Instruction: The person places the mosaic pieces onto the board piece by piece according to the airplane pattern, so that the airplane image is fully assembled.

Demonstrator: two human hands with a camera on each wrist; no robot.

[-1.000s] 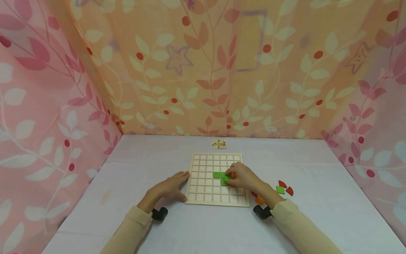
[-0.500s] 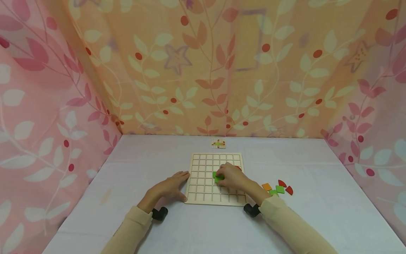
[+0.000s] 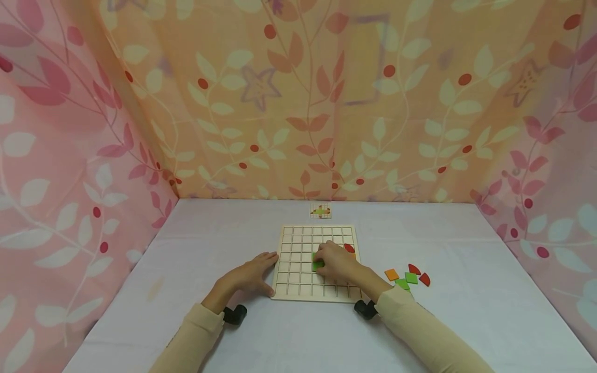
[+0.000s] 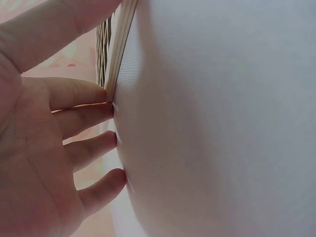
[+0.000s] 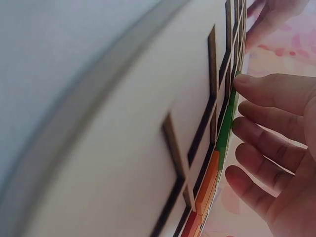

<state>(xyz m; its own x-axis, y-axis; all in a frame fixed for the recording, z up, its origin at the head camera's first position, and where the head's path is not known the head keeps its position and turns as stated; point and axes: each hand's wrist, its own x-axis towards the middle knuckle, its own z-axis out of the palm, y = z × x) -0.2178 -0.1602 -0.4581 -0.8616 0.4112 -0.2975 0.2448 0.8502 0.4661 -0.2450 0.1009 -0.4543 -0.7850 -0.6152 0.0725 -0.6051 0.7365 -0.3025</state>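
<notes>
My right hand is over the middle of a pale wooden grid board, thumb and fingertips at a green square tile lying in the grid. The right wrist view shows the thumb and fingers of that hand along the green tiles. Beside them lie an orange tile and a red piece; the hand partly covers this row in the head view. My left hand rests at the board's left edge, fingers spread, fingertips touching the table and the board's side.
Right of the board lie loose pieces: an orange square, two green squares and two red quarter-rounds. A small pattern card lies behind the board. Patterned curtains enclose the white table.
My right hand has moved left over the board with a green tile, which now lies lower in the grid. The red and orange pieces on the board have come into view. The left hand stays put.
</notes>
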